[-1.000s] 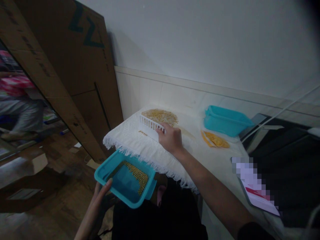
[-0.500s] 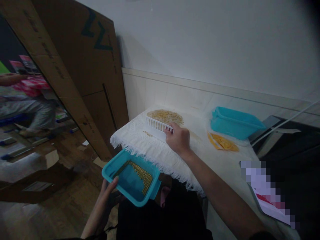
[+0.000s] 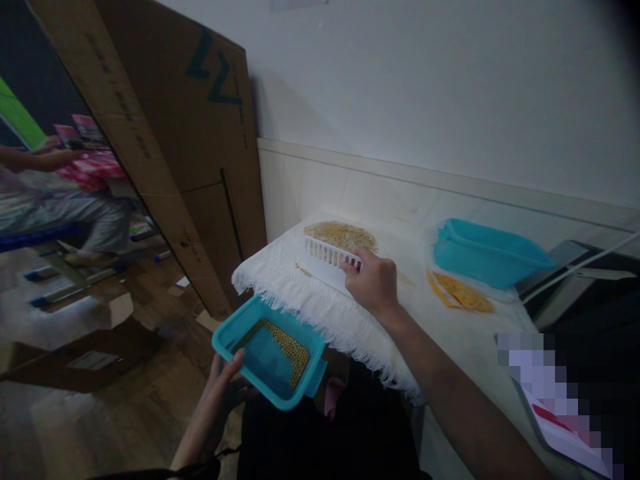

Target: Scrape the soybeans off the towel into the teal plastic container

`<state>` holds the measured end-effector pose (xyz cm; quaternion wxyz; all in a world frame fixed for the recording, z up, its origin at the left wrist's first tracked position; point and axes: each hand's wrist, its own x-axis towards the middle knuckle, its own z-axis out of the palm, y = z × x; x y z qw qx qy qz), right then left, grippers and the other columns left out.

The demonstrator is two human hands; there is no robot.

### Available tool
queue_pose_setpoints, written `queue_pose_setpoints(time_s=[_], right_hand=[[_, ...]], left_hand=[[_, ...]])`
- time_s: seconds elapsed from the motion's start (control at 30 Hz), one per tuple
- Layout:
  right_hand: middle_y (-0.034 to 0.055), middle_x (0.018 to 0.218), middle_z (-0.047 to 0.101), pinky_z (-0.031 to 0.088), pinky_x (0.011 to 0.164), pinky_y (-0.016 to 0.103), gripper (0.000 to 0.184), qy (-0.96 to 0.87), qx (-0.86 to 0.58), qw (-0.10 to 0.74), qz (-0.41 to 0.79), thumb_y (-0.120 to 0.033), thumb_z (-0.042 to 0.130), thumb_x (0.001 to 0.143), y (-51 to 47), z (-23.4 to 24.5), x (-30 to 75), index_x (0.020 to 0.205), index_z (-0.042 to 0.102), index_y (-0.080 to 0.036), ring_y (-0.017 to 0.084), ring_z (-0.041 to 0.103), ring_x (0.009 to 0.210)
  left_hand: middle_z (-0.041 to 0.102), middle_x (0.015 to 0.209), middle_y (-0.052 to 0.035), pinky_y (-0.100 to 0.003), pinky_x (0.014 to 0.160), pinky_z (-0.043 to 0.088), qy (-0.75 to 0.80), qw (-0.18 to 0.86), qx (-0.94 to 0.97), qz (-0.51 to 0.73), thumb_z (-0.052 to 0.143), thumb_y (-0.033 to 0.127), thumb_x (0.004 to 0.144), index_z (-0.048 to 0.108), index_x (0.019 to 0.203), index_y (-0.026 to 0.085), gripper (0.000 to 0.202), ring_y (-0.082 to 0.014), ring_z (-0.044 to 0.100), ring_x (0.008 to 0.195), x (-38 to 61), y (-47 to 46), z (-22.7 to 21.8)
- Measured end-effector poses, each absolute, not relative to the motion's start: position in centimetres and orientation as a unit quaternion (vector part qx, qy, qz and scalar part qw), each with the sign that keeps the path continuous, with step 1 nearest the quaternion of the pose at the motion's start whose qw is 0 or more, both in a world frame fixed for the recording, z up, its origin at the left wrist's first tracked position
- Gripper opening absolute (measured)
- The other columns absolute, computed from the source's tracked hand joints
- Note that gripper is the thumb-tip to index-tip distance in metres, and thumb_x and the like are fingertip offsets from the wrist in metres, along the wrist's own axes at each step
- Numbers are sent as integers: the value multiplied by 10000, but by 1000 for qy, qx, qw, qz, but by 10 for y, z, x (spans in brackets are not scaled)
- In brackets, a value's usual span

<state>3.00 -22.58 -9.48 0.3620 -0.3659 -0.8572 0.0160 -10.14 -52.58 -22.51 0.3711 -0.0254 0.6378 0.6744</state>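
My left hand (image 3: 225,387) grips the near left side of a blue plastic tub (image 3: 265,353), thumb over its rim, just below the table's fringed edge. Inside the tub, yellowish beans (image 3: 287,347) lie along the far and right sides. On the white cloth (image 3: 280,273), my right hand (image 3: 373,280) is closed on the right end of a white slotted plastic piece (image 3: 333,257), which stands on the cloth. Behind that piece spreads a pile of beans (image 3: 345,233). A few loose beans (image 3: 303,270) lie in front of it.
A second blue tub (image 3: 490,250) stands at the table's right, with a yellow packet (image 3: 460,292) before it. A tall cardboard box (image 3: 200,153) rises on the left. Another person (image 3: 75,193) sits beyond it. A white wall (image 3: 425,87) backs the table.
The whole view has shifted slightly, so things appear further right. Both hands keep their holds, and the beans look much the same.
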Motion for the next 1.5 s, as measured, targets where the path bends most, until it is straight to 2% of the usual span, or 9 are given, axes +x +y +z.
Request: queue_pose_setpoints(time_s=[0.17,0.4,0.63,0.8,0.93,1.07,1.17,1.37,1.5], right_hand=[[86,805,833,492,675,331,83,-862,-344,369,37,-252,755,907,-227,-98,37,960,816,-231,280,768,722],[63,741,823,509,634,310,135,-866,-278,413,43,-301,697,949,-237,-115,56,931,819,-246,264,782,665],[69,720,823,520,598,305,194,-862,-229,451,38,-316,655,984,-249,-128,66,902,816,-244,243,768,592],[58,706,814,525,595,289,187,-866,-202,457,36,-286,663,998,-250,-131,62,924,826,-232,228,773,590],[53,717,818,530,589,270,191,-878,-163,450,28,-257,658,1036,-252,-133,59,962,829,-215,206,779,601],[41,746,833,530,584,244,212,-885,-92,456,14,-232,640,1088,-257,-131,63,970,814,-208,167,771,592],[47,767,841,526,576,237,202,-883,-29,468,8,-191,639,1103,-263,-127,66,982,801,-189,151,769,584],[31,761,839,543,581,243,196,-882,0,470,11,-162,617,1108,-282,-123,62,1007,782,-196,148,770,588],[21,757,836,546,587,242,195,-876,10,481,36,-190,622,1111,-288,-123,57,1004,784,-203,144,765,583]], left_hand=[[695,1583,-167,-506,889,738,637,365,-33,678,904,647,864,511,1624,386,895,-279,874,885,-103,-525,-228],[720,1552,-191,-532,917,736,622,360,-28,695,929,658,839,502,1654,357,968,-310,877,946,-103,-525,-229],[648,1636,-252,-398,749,716,632,365,-5,683,953,728,769,422,1701,308,1152,-310,873,925,-104,-522,-217],[633,1653,-257,-420,817,720,631,369,-5,682,949,736,770,391,1719,300,1184,-308,871,944,-104,-520,-217],[671,1601,-234,-464,856,727,623,378,-14,685,971,702,765,418,1699,330,1147,-308,869,934,-103,-515,-225],[692,1486,-206,-471,789,729,624,383,-24,681,963,699,766,441,1657,327,1098,-290,845,855,-105,-513,-234],[684,1421,-168,-455,779,731,625,385,-12,679,938,730,775,459,1640,347,1060,-289,836,877,-109,-514,-236],[660,1560,-184,-477,832,731,622,387,10,680,918,736,802,472,1622,357,1007,-311,852,946,-117,-514,-227],[689,1512,-198,-489,837,725,619,389,4,682,908,733,815,484,1614,350,983,-319,852,951,-120,-512,-226]])
